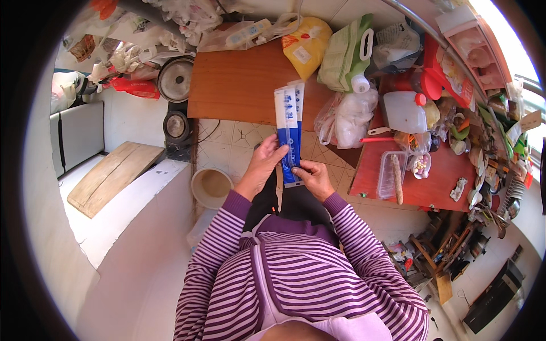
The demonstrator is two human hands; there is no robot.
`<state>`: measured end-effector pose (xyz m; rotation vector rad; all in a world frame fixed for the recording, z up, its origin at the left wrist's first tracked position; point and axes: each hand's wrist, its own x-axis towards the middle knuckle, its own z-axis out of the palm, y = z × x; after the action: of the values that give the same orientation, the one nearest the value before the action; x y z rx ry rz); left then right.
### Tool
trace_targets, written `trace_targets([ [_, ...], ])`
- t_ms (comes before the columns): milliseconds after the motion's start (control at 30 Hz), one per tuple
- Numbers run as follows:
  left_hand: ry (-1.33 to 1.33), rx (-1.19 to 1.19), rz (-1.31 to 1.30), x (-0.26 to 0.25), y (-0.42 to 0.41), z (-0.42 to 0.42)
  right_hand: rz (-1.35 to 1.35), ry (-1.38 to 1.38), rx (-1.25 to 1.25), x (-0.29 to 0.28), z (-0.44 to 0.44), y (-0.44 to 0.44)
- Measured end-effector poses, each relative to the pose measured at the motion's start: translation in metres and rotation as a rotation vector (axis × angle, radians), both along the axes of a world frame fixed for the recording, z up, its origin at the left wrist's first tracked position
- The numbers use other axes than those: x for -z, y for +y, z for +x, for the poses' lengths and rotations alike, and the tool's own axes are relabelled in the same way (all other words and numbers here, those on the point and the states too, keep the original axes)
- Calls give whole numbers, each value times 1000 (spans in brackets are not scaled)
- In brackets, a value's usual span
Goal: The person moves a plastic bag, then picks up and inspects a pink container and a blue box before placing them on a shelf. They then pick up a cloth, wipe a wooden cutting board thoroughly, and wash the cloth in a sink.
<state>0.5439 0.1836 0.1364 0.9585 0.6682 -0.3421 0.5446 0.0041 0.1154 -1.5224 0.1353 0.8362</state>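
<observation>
Two long, flat blue-and-white printed packets (286, 111) overlap in front of my body, above the tiled floor. Their white ends point away from me, towards the brown wooden table (239, 85). My left hand (265, 162) grips the packets along the left side, thumb across the blue part. With thumb and fingers, my right hand (315, 177) pinches the lower right edge near the sealed end. What the packets contain is hidden by the wrapping.
On the brown table stand a yellow bag (307, 42), a green-and-white jug (345, 55) and plastic bags (356, 115). The red table (426, 192) at right holds a clear plastic tray (386, 179), a stick (396, 181) and a bowl of garlic (421, 166). A bucket (212, 187) sits left of my legs.
</observation>
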Motion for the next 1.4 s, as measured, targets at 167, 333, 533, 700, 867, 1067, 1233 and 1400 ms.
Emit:
trace_targets([
  [167,-112,-112,-6,-19,2,4,75,-4,-89,-34,10,4],
  [333,-193,-173,38,-56,8,3,143,32,-129,-67,24,8],
  [533,-247,-243,3,-82,7,-4,260,-68,-50,-79,30,12],
  [700,-231,-273,-44,-96,10,-9,268,-144,-64,-97,39,25],
  [867,-232,-281,-99,-118,22,-11,331,-135,-43,-119,47,36],
  [1067,-289,-300,-98,-134,31,-13,334,-202,-88,-140,53,46],
  [1233,-318,-319,-94,-143,39,-15,309,-205,-132,-154,56,50],
  [1400,-347,-349,-74,-149,41,-18,338,-227,-147,-163,57,52],
])
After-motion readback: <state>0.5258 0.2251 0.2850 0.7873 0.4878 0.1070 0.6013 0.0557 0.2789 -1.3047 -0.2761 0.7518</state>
